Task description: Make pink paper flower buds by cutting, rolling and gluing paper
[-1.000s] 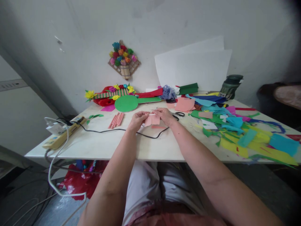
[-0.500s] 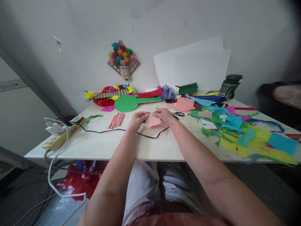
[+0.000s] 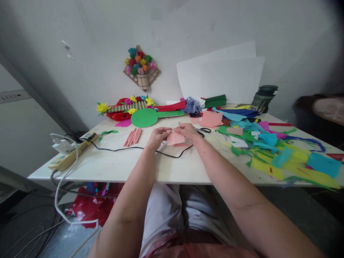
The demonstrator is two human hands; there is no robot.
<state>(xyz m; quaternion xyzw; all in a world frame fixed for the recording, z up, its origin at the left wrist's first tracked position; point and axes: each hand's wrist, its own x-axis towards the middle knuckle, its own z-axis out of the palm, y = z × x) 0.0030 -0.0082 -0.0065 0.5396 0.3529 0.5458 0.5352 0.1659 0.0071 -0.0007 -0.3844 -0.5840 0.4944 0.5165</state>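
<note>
Between my two hands, over the middle of the table [image 3: 129, 166], a small pink paper piece [image 3: 175, 139] hangs from its upper edge. My left hand [image 3: 159, 137] pinches that edge on one side, and my right hand [image 3: 188, 132] pinches it on the other. The fingertips nearly meet; what lies between them is partly hidden. Several rolled pink paper sticks [image 3: 132, 137] lie left of my left hand. Just beyond my right wrist are black-handled scissors [image 3: 205, 130], partly covered by the hand. More pink paper [image 3: 211, 119] is stacked behind them.
A black cable [image 3: 120, 149] crosses the table under my hands from a power strip [image 3: 72, 154]. Coloured paper scraps [image 3: 282, 154] spread over the right side. Behind stand a green round-ended board [image 3: 144, 118], a flower craft [image 3: 129, 106] and a dark bottle [image 3: 263, 99].
The pink paper has turned slightly, and a crease shows down its middle. My fingers have shifted a little along its upper edge. The rest stays as it was.
</note>
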